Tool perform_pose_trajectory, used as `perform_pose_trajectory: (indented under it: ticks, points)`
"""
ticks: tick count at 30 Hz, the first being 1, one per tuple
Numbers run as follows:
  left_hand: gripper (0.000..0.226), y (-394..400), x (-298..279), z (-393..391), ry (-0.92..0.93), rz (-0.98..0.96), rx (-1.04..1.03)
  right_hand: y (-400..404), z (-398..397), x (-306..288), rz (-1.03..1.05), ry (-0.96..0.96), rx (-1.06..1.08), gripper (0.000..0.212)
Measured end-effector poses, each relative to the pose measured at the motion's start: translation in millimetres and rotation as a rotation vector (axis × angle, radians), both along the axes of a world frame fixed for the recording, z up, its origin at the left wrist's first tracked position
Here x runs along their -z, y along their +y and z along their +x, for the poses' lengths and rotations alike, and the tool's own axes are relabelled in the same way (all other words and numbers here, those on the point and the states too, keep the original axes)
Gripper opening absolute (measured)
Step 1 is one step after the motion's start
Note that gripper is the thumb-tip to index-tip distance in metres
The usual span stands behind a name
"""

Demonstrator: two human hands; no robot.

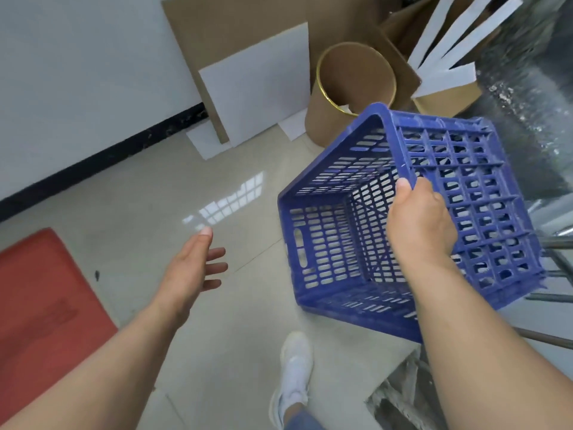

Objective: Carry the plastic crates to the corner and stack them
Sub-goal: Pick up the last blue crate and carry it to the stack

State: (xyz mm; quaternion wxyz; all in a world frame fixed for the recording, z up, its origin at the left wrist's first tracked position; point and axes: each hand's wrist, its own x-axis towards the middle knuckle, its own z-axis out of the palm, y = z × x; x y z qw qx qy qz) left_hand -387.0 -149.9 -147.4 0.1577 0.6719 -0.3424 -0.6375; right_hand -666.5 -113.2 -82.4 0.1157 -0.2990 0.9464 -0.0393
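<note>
Carrying one blue crate [403,218] tilted above the tiled floor [155,197].
Nearest, a white shoe [294,370] steps forward; the right hand [418,221] grips the crate's rim, the left hand [192,268] hangs free with fingers spread; beyond stand a cardboard drum [350,88] and leaning boards [257,82].

The crate [387,218] hangs at three o'clock; the cardboard drum [350,88] stands behind it at one, boards [257,85] leaning at twelve.
</note>
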Motion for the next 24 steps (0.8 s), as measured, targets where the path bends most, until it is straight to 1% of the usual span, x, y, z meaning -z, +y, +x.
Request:
perform_pose_trajectory:
  ticks: [5,8,11,15,21,24]
  points:
    - [0.051,11,-5,88,-0.018,-0.024,-0.064,-13,91,-14,0.012,-0.035,-0.122,0.052]
    - [0.049,22,-9,152,-0.025,-0.018,-0.116,-19,161,-20,0.006,-0.042,-0.204,0.052]
    - [0.046,35,-15,222,-0.04,-0.028,-0.19,-26,240,-24,0.011,-0.091,-0.275,0.053]
    - [0.047,50,-18,323,-0.073,-0.025,-0.302,-31,340,-34,-0.001,-0.15,-0.371,0.054]
    - [0.046,78,-6,463,-0.125,0.025,-0.536,-35,481,-42,-0.032,-0.275,-0.536,0.052]
    - [0.047,98,-5,523,-0.156,0.047,-0.593,-38,549,-42,-0.034,-0.333,-0.617,0.053]
